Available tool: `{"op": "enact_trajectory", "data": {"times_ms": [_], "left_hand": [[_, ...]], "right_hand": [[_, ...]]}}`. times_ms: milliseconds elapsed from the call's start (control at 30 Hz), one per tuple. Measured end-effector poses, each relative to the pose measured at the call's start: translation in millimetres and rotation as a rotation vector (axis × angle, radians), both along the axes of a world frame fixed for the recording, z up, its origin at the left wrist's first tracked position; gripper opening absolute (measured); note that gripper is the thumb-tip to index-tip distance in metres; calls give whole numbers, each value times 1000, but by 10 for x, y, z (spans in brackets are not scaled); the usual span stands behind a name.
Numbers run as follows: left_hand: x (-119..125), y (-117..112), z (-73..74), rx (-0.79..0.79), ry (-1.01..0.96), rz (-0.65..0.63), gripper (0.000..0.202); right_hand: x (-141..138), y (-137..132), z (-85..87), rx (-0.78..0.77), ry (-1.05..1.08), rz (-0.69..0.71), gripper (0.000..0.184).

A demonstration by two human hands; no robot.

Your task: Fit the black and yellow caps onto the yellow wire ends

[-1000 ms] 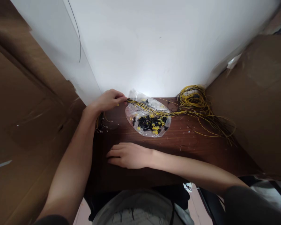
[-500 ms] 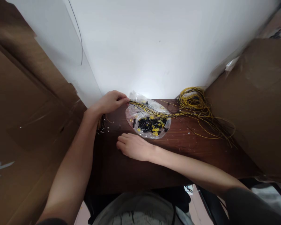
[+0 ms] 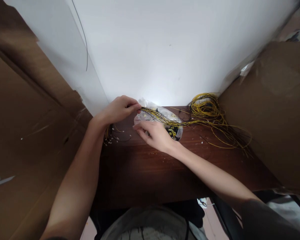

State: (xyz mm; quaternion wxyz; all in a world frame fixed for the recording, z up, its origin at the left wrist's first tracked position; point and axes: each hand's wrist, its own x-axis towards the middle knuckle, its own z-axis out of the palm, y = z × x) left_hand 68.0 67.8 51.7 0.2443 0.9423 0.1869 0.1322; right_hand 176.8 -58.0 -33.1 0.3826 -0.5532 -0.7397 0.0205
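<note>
A bundle of thin yellow and black wires (image 3: 162, 117) runs across the back of the table, its left end pinched in my left hand (image 3: 123, 108). My right hand (image 3: 153, 135) is over a clear plastic bag (image 3: 179, 134), just below the bundle. Its thumb and fingers come together at the tips; whatever they hold, if anything, is too small to make out. Small black and yellow plastic parts (image 3: 173, 131) lie in the bag, partly covered by my right hand. Beside my left wrist, wire ends with small pale tips (image 3: 110, 135) spread on the table.
At the back right lies a coil of yellow and black wire (image 3: 205, 106), with loose ends trailing right. Cardboard walls (image 3: 267, 116) stand on both sides of the dark wooden table (image 3: 140, 176). A white wall (image 3: 170, 53) rises behind.
My right hand has moved up and right from the table front onto the bag, now hiding many of the small parts. My left hand has shifted slightly right, still gripping the wires.
</note>
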Motion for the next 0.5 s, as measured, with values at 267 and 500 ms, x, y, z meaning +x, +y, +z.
{"op": "enact_trajectory", "data": {"times_ms": [267,500], "left_hand": [[-21,-186,133,-49,-50,-165,29],[-137,-286,283,-22,-78,-172,28]], "right_hand": [[286,-143,238,171,-2,-226,44],[555,-387,490,-62,51,-159,34]]}}
